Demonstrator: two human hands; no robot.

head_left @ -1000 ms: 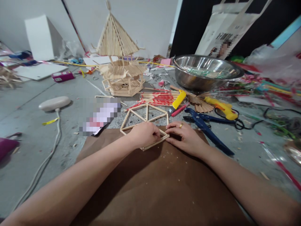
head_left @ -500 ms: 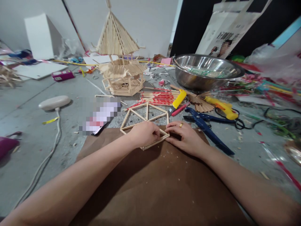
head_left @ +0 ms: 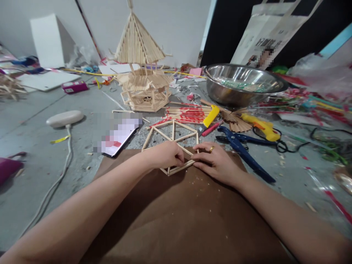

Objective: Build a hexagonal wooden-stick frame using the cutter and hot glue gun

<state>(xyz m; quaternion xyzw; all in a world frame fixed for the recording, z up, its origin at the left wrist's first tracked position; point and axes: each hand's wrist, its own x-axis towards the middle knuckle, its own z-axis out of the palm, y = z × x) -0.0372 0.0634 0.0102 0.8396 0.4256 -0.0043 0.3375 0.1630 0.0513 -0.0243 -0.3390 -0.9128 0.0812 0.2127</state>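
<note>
A hexagonal frame of thin wooden sticks (head_left: 173, 132), with spokes meeting at its middle, lies partly on a brown sheet (head_left: 170, 220). My left hand (head_left: 167, 154) is over the frame's near part, fingers curled together and pointing down inside it; anything in its fingertips is hidden. At the right corner, my right hand (head_left: 216, 160), a ring on one finger, has its fingertips on the frame's edge. Two sticks run side by side along the near right edge. The left hand and wrist cover the frame's near left part.
Beyond the frame stands a stick pagoda model (head_left: 145, 84). Red-marked sticks (head_left: 189, 113), a yellow utility knife (head_left: 211, 116), blue-handled cutters (head_left: 244, 154) and a yellow glue gun (head_left: 261, 126) lie to its right. A phone (head_left: 121, 139) lies left; a steel basin (head_left: 242, 88) sits behind.
My right fingertips have slid slightly left over the frame's right corner. My left fingers have drawn a little away from that corner. The frame stays in place.
</note>
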